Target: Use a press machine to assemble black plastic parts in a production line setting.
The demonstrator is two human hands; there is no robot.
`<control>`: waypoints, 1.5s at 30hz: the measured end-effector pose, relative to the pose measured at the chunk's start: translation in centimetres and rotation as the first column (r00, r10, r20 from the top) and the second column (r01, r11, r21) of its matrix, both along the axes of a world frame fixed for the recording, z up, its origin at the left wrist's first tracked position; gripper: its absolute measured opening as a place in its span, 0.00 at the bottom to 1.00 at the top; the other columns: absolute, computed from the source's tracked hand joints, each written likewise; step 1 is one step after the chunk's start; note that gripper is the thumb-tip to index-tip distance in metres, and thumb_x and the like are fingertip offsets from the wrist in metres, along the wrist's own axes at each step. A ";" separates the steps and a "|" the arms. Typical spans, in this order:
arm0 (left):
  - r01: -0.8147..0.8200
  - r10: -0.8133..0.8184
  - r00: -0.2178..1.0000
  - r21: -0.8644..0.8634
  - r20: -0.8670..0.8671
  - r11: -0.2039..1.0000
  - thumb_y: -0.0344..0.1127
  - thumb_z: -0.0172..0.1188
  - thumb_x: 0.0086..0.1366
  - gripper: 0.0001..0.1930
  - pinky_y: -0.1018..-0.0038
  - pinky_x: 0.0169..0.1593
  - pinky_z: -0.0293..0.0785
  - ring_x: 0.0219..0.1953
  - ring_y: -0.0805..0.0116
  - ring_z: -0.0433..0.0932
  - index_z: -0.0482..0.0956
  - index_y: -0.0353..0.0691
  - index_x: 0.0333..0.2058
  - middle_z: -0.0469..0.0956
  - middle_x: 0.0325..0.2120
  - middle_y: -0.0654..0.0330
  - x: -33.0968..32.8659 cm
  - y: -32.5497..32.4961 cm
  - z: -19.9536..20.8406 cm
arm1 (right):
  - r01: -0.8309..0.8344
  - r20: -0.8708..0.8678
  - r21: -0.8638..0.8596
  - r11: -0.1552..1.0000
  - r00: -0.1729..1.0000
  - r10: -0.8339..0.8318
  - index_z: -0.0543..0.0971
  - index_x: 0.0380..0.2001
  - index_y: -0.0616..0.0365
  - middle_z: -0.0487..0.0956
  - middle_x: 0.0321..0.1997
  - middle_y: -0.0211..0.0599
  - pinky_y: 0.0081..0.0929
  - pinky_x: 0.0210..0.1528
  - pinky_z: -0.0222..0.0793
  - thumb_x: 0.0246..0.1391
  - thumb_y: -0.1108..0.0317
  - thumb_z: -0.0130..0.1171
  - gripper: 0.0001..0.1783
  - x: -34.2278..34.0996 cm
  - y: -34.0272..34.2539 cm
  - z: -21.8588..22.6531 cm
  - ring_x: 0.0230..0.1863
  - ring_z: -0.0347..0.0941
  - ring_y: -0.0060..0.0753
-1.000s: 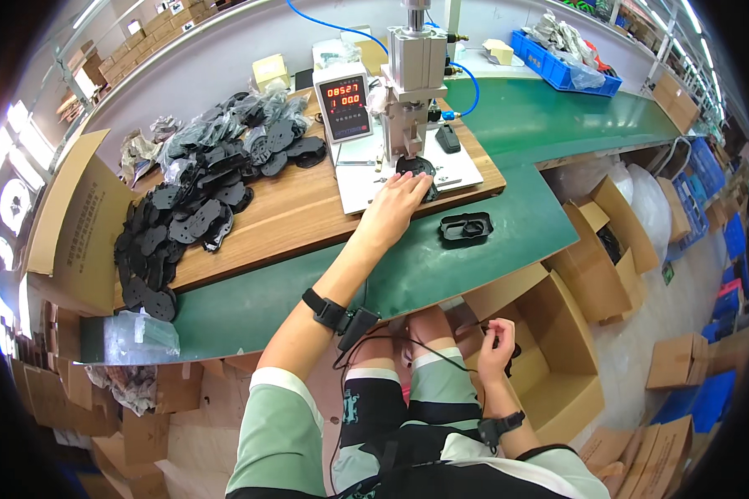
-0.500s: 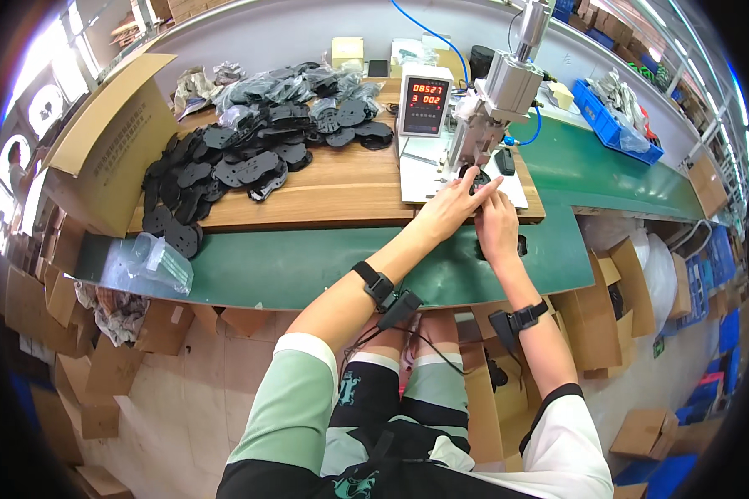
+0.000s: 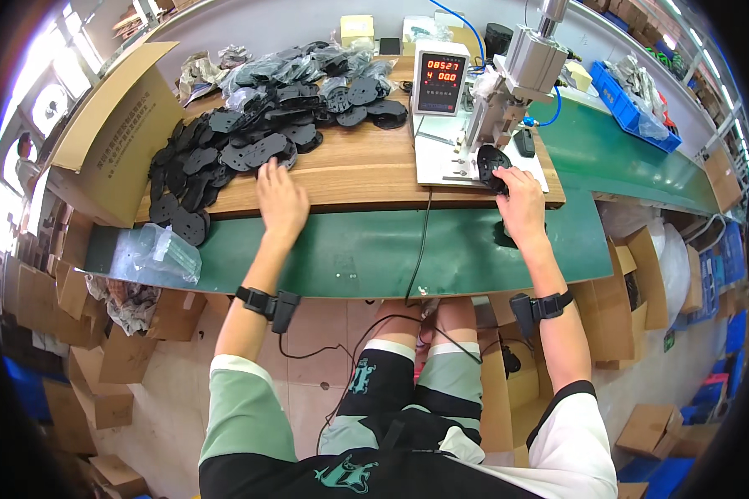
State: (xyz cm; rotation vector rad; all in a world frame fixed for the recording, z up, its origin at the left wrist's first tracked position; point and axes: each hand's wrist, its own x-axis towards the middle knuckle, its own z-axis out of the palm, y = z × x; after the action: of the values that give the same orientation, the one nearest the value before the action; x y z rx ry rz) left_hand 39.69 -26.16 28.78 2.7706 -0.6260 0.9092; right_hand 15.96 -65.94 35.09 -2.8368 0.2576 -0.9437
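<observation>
— Biggest thing beyond the fingertips?
— Wooden board (image 3: 349, 175) atop green bench (image 3: 349, 249), spanning both hands. Heaped across its far left, ahead of the left fingers: pile of flat black parts (image 3: 250, 125). Left of that pile, an open cardboard box (image 3: 100, 141).
— And past the right fingers?
— Press machine (image 3: 524, 66) standing on a white base plate (image 3: 449, 158), directly above the right fingertips. Just left of it, a counter box with red digits (image 3: 441, 79). Further right, well away, a blue bin (image 3: 632, 100).
— Left hand?
— Left hand (image 3: 281, 200) lying palm down on the board, fingers spread apart, tips touching the nearest black part (image 3: 262, 154) at the pile's edge. Not closed around anything.
— Right hand?
— Right hand (image 3: 520, 200) stretched to the base plate, fingers curled over a single black part (image 3: 491, 158) under the press head. Pressing on it or pinching it: cannot tell.
— Smaller bits?
— Clear plastic bag (image 3: 154, 254) on the bench, well left of the left hand. Black wristbands on both forearms.
</observation>
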 end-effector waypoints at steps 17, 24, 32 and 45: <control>0.494 -0.514 0.810 -0.141 -0.282 0.858 0.21 0.65 0.62 0.23 0.55 0.62 0.76 0.60 0.44 0.77 0.76 0.35 0.57 0.77 0.56 0.47 -7.8 1.5 3.4 | 0.014 0.010 -0.016 1.000 1.000 -0.014 0.86 0.47 0.55 0.84 0.47 0.33 0.43 0.56 0.75 0.44 0.78 0.71 0.22 0.1 -0.3 -0.5 0.54 0.78 0.43; 0.441 -0.609 0.765 -0.521 -0.208 0.731 0.26 0.60 0.74 0.20 0.57 0.54 0.79 0.50 0.38 0.84 0.75 0.38 0.63 0.85 0.48 0.42 -10.4 -4.4 9.1 | 0.008 -0.037 -0.010 1.000 0.999 -0.008 0.86 0.46 0.57 0.84 0.45 0.35 0.44 0.55 0.75 0.45 0.79 0.70 0.21 0.1 -0.8 -0.1 0.52 0.79 0.45; 0.808 -0.817 0.577 -0.134 -0.016 0.574 0.23 0.61 0.61 0.32 0.53 0.65 0.74 0.61 0.46 0.78 0.74 0.43 0.66 0.78 0.60 0.46 -15.7 -16.8 8.6 | -0.075 0.284 0.506 0.860 0.955 -0.084 0.83 0.45 0.61 0.84 0.44 0.47 0.42 0.49 0.77 0.58 0.76 0.64 0.11 -6.0 0.7 3.1 0.48 0.81 0.52; 0.848 -0.846 0.530 0.038 -0.056 0.529 0.21 0.55 0.66 0.29 0.51 0.75 0.66 0.69 0.38 0.71 0.72 0.39 0.66 0.73 0.63 0.38 -12.8 -27.4 5.0 | 0.465 -0.022 0.681 0.566 0.785 -0.619 0.77 0.47 0.64 0.79 0.50 0.53 0.44 0.60 0.71 0.59 0.79 0.58 0.12 -36.8 9.0 -23.0 0.54 0.77 0.56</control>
State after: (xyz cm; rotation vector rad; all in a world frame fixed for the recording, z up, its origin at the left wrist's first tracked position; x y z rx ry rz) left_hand 26.85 -53.57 33.78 2.0082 -1.7952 0.5806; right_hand -20.79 -56.94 12.13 -1.9672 1.2406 -0.9838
